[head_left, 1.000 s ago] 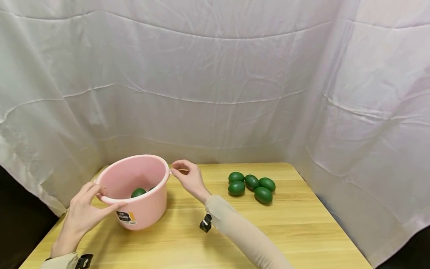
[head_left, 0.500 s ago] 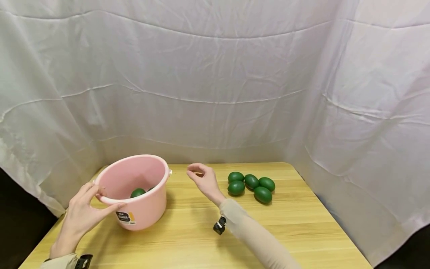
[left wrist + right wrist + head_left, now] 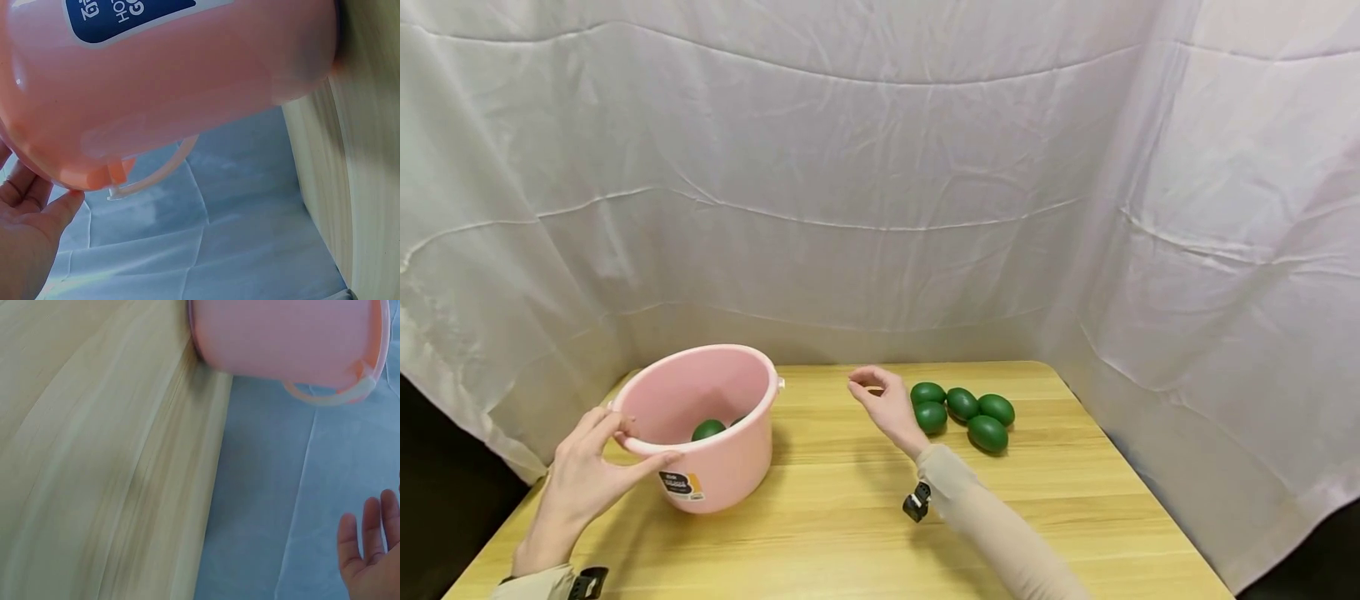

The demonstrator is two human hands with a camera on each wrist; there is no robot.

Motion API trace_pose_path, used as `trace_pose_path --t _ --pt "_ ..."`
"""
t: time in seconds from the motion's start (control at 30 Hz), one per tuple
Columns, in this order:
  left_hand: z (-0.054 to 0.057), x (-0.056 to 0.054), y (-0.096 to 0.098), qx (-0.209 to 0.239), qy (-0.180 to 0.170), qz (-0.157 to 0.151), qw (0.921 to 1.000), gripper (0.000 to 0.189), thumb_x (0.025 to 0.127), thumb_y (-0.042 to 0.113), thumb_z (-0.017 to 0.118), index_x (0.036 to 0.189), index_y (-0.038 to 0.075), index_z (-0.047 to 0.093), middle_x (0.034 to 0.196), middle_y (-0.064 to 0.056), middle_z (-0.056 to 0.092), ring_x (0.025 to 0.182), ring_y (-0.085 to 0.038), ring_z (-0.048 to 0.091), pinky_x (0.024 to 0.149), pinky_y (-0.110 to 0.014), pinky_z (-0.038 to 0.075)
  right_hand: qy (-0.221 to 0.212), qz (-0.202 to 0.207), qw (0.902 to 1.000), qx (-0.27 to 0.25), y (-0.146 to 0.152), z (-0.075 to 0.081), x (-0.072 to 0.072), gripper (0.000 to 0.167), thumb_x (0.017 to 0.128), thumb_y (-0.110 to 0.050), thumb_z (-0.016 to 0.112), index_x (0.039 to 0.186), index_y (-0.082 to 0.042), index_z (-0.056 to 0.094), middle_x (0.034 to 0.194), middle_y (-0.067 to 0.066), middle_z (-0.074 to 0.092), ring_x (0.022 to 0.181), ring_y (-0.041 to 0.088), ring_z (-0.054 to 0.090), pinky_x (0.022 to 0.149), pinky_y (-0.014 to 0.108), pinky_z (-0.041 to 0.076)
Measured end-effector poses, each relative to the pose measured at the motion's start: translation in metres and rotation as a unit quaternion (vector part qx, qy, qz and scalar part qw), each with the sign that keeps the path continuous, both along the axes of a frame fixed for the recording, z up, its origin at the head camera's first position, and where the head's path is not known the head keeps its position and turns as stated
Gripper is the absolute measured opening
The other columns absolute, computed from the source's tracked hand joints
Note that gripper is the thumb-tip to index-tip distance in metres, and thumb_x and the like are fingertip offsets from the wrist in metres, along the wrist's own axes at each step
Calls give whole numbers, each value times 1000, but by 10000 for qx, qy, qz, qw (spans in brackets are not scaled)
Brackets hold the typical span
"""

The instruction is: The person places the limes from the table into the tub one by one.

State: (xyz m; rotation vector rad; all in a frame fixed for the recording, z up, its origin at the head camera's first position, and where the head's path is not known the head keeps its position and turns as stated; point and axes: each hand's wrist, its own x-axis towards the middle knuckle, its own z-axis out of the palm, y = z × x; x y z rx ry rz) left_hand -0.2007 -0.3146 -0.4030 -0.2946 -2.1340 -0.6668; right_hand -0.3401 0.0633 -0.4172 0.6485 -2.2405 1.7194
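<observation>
A pink plastic bucket (image 3: 733,467) with a label on its side stands at the left of the table. My left hand (image 3: 580,475) grips its near-left rim, thumb outside and fingertips over the edge. Inside lies a dark green, smooth, oval fruit-like piece (image 3: 707,429), and a sliver of a second shows behind the rim. My right hand (image 3: 889,408) is in the air over the table, fingers loosely bent, holding nothing. Just right of it, several matching green oval pieces (image 3: 988,434) lie close together; the hand partly covers the nearest ones.
The wooden table (image 3: 820,533) carries all of this. A pale bucket handle (image 3: 165,172) hangs along the bucket's side in the left wrist view. White cloth (image 3: 880,183) hangs behind the table and at both sides.
My right hand has left the bucket's right rim and travelled right to beside the green oval pieces. The left hand and the bucket have stayed where they were.
</observation>
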Motion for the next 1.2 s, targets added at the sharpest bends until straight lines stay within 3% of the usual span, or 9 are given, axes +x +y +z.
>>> trace_pose_path --t 0.23,0.6,0.9,1.2 --pt "0 0 1 37 -66 44 10000 57 41 17 99 79 16 56 86 11 47 81 5 40 67 -18 33 -508 -556 9954 593 26 -5 -6 20 92 -20 69 110 -13 70 110 4 70 104 22 65 88 40 53" --pt "-1 0 1 54 -65 15 10000 56 42 17 99 79 15 56 87 11 48 82 6 40 68 -19 33 -872 -1167 9806 1314 70 -14 -15 21 93 -21 68 113 -16 70 117 7 68 109 26 63 93 45 50" --pt "0 1 1 45 -51 7 10000 56 42 16 99 78 15 56 85 10 47 82 6 39 67 -19 33 -1169 -956 9629 2236 98 -28 -22 36 87 -10 72 121 -7 63 129 15 61 122 38 54 97 53 46" --pt "2 1 2 39 -101 60 9999 56 42 18 99 78 16 56 84 10 46 82 6 39 67 -18 33 -1454 -1046 9512 2513 107 -39 -27 38 86 -9 73 123 -8 64 134 16 57 128 42 45 103 57 40"
